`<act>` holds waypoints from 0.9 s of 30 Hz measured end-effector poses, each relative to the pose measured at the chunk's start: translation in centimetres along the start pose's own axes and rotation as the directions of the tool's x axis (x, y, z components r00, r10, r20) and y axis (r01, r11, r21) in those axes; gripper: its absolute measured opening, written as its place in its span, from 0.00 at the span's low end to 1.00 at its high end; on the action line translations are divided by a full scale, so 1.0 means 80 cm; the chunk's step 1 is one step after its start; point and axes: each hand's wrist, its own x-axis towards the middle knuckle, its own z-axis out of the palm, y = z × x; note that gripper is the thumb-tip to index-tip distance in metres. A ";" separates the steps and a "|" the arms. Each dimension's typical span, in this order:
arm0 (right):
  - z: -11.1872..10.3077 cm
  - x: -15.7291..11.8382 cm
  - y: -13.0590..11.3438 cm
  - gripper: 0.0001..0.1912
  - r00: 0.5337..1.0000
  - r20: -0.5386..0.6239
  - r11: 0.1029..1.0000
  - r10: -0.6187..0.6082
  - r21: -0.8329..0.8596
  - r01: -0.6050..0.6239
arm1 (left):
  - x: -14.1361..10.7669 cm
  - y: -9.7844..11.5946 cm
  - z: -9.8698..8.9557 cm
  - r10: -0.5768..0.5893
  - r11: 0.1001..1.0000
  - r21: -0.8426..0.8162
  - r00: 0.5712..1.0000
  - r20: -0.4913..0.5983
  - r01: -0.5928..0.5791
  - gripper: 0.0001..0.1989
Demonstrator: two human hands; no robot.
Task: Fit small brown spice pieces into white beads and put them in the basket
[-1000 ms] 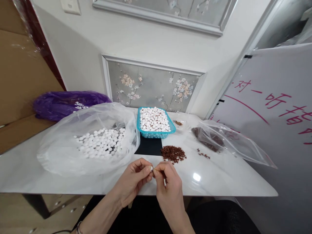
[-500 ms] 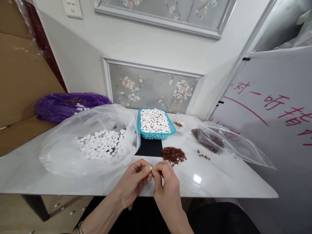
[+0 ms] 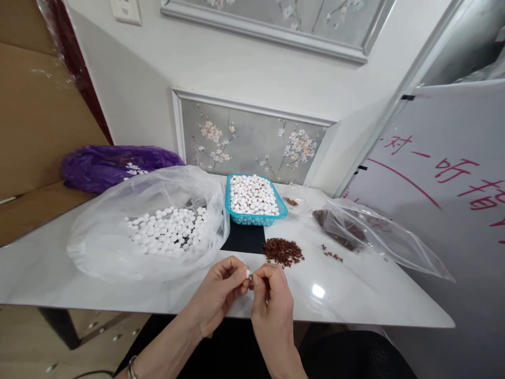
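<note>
Close to the table's front edge, my left hand is closed in a pinch on a small white ball. Fingertip to fingertip with it, my right hand pinches what looks like a small brown piece against the ball; the fingers hide most of it. Just beyond my right hand lies a heap of small reddish-brown pieces. A blue basket filled with white balls, some showing brown specks, stands farther back. To the left, a clear plastic bag lies open with many loose white balls inside.
A purple bag with white balls rests at the back left beside cardboard. On the right lie a zip bag of brown pieces and a few stray pieces. A whiteboard borders the table's right side.
The view has shifted slightly. Both hands stay together, and the white ball shows a little more between the fingertips.
</note>
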 end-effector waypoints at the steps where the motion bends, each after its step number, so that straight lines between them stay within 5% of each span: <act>1: 0.000 0.000 0.000 0.10 1.000 -0.010 1.000 0.001 -0.003 -0.001 | 0.000 0.000 0.000 0.003 1.000 0.001 1.000 0.005 -0.003 0.10; 27: -0.003 0.001 -0.007 0.10 0.979 -0.029 0.977 -0.203 -0.073 0.201 | -0.001 0.001 0.000 -0.012 0.999 0.030 1.000 -0.023 0.013 0.10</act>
